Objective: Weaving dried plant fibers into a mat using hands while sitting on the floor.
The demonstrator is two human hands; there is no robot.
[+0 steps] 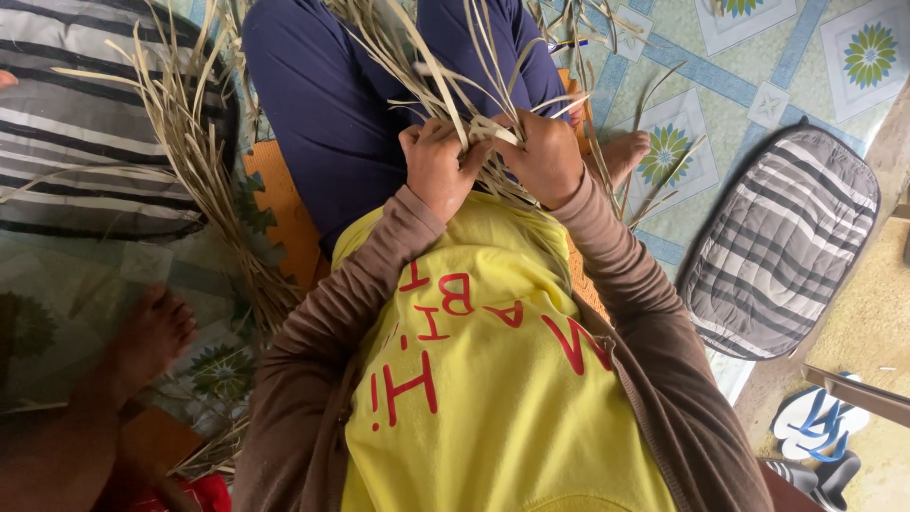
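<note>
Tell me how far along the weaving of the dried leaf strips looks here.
Done: little shows; any woven part is hidden behind the hands. In hand: the left hand and right hand pinch pale dried leaf strips together against the lap. Left: most strip ends fan out loose, and a loose bundle of dried strips lies unused beside the leg.

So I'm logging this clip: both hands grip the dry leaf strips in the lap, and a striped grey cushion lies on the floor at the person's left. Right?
Not quite. The head view shows the cushion at the person's right, not left. Both hands, left and right, do grip the strips in the lap.
</note>
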